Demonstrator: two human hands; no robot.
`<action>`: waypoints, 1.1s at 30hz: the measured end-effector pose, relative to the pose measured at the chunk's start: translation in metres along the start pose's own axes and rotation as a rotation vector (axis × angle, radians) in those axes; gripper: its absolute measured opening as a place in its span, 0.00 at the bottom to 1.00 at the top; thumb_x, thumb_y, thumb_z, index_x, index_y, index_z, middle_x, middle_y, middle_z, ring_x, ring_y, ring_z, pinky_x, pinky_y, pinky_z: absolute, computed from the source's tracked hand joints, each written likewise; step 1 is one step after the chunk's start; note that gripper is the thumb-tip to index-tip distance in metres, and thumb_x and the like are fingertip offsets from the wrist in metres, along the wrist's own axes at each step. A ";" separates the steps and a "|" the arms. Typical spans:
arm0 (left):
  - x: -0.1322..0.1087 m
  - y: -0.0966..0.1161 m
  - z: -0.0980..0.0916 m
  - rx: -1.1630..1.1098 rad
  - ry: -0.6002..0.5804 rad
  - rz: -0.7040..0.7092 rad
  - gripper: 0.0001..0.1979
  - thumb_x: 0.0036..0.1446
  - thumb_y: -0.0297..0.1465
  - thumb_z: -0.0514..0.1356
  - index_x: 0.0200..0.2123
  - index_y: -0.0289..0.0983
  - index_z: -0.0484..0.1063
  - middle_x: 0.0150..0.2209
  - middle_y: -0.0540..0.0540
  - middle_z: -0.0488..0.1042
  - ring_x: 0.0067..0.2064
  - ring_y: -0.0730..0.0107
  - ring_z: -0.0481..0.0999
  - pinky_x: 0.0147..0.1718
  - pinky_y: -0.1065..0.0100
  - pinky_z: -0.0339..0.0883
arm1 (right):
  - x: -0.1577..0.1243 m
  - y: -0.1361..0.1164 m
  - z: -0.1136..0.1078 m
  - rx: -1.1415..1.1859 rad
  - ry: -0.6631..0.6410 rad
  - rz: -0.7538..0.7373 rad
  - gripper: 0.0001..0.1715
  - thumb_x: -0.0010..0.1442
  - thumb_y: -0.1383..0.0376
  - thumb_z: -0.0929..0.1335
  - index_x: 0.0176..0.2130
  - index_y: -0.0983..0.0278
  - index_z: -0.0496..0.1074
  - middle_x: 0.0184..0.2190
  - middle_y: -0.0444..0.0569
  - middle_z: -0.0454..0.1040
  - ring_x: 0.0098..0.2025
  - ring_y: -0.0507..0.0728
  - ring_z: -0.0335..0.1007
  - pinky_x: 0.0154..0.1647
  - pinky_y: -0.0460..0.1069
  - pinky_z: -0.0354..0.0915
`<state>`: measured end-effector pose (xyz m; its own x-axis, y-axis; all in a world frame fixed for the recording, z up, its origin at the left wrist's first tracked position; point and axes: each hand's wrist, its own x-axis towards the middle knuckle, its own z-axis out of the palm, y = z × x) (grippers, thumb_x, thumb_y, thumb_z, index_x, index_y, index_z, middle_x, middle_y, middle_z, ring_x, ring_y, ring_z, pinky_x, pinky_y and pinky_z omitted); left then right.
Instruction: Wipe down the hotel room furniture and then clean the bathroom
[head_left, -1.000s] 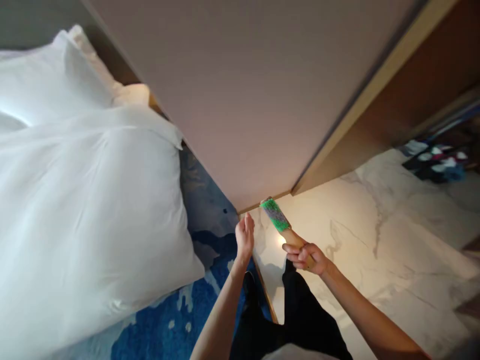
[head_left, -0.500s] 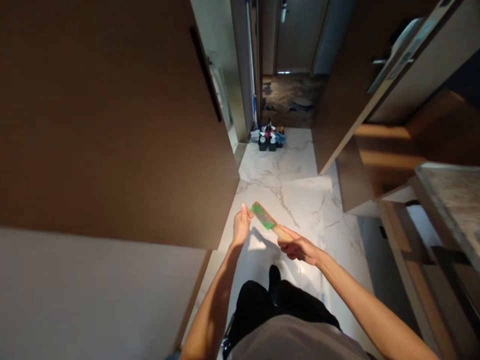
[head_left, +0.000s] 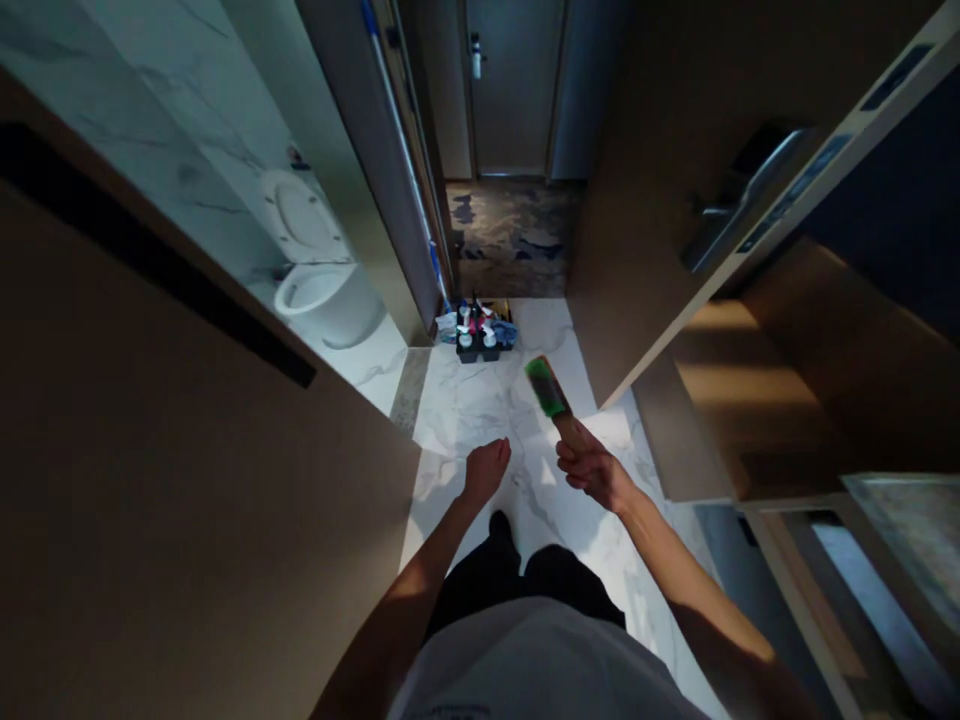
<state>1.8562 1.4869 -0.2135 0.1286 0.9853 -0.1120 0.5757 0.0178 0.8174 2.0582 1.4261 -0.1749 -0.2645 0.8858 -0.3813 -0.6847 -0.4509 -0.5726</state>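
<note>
A person's right hand (head_left: 592, 475) wraps its fingers (head_left: 570, 456) around the light, stiff wooden handle (head_left: 568, 425), the natural hold, of a green-bristled brush (head_left: 546, 386) at centre frame, above a white marble floor (head_left: 465, 410); the left hand (head_left: 486, 472) holds nothing, its fingers too dim to read.

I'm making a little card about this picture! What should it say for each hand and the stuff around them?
right hand: gripping a wooden-handled brush with a green and grey head
left hand: nothing showing in it
floor: white marble
ahead: black caddy of bottles, in front of a closed door
off to the left: white toilet
</note>
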 end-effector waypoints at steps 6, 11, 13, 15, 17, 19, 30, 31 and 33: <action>0.183 0.058 0.016 -0.219 -0.028 0.023 0.23 0.66 0.44 0.41 0.23 0.38 0.57 0.22 0.51 0.59 0.26 0.73 0.59 0.29 0.69 0.52 | 0.119 -0.097 -0.001 0.109 0.010 0.095 0.49 0.31 0.79 0.69 0.53 0.53 0.61 0.27 0.37 0.58 0.22 0.43 0.49 0.18 0.40 0.36; 0.312 0.054 0.026 -0.296 0.145 -0.065 0.29 0.65 0.50 0.33 0.23 0.39 0.55 0.20 0.52 0.55 0.24 0.74 0.56 0.25 0.69 0.50 | 0.261 -0.135 -0.013 0.010 0.001 0.227 0.52 0.34 0.78 0.70 0.57 0.50 0.61 0.28 0.37 0.60 0.22 0.43 0.50 0.18 0.39 0.39; 0.351 0.043 0.022 -0.283 0.245 -0.139 0.30 0.65 0.52 0.34 0.23 0.38 0.55 0.20 0.51 0.57 0.25 0.73 0.58 0.25 0.69 0.51 | 0.315 -0.153 -0.014 -0.055 0.002 0.311 0.53 0.35 0.78 0.70 0.58 0.50 0.61 0.28 0.37 0.61 0.21 0.43 0.51 0.18 0.39 0.38; 0.381 0.032 0.010 -0.265 0.317 -0.220 0.28 0.65 0.52 0.36 0.24 0.38 0.56 0.22 0.51 0.58 0.26 0.74 0.58 0.26 0.69 0.52 | 0.362 -0.172 -0.007 -0.103 -0.038 0.446 0.52 0.36 0.78 0.69 0.59 0.50 0.61 0.28 0.37 0.61 0.20 0.42 0.51 0.18 0.39 0.38; 0.403 0.019 -0.003 -0.235 0.362 -0.309 0.26 0.66 0.49 0.38 0.25 0.38 0.56 0.23 0.51 0.59 0.27 0.74 0.59 0.28 0.70 0.53 | 0.403 -0.188 0.006 -0.120 -0.106 0.619 0.52 0.36 0.79 0.68 0.59 0.51 0.62 0.27 0.37 0.60 0.20 0.42 0.49 0.17 0.39 0.38; 0.421 0.000 -0.015 -0.176 0.382 -0.417 0.23 0.68 0.44 0.40 0.25 0.37 0.56 0.23 0.51 0.60 0.28 0.74 0.59 0.30 0.70 0.53 | 0.444 -0.197 0.019 -0.116 -0.134 0.747 0.51 0.35 0.79 0.68 0.58 0.52 0.62 0.27 0.37 0.61 0.20 0.42 0.48 0.17 0.39 0.38; 0.390 -0.180 -0.029 0.214 0.056 -1.138 0.17 0.69 0.33 0.48 0.31 0.34 0.69 0.31 0.38 0.77 0.36 0.59 0.76 0.29 0.68 0.47 | 0.751 -0.222 -0.057 -0.569 0.259 0.523 0.20 0.48 0.74 0.66 0.43 0.62 0.63 0.29 0.41 0.68 0.20 0.44 0.57 0.19 0.39 0.57; 0.381 -0.192 -0.028 0.238 0.033 -1.198 0.18 0.70 0.34 0.46 0.33 0.35 0.70 0.33 0.37 0.78 0.38 0.58 0.77 0.29 0.68 0.49 | 0.776 -0.217 -0.068 -0.811 0.259 0.566 0.16 0.54 0.71 0.65 0.44 0.62 0.63 0.31 0.44 0.71 0.22 0.45 0.61 0.21 0.40 0.61; 0.365 -0.214 -0.022 0.256 -0.005 -1.315 0.19 0.71 0.36 0.44 0.35 0.36 0.69 0.37 0.38 0.79 0.41 0.57 0.78 0.31 0.69 0.55 | 0.824 -0.200 -0.088 -1.326 0.205 0.657 0.14 0.63 0.65 0.61 0.48 0.63 0.64 0.36 0.48 0.74 0.26 0.47 0.68 0.25 0.42 0.65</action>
<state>1.7625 1.8463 -0.4168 -0.6310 0.2607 -0.7307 0.4074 0.9129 -0.0261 2.0373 2.2367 -0.4388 -0.0980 0.5105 -0.8543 0.6445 -0.6215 -0.4453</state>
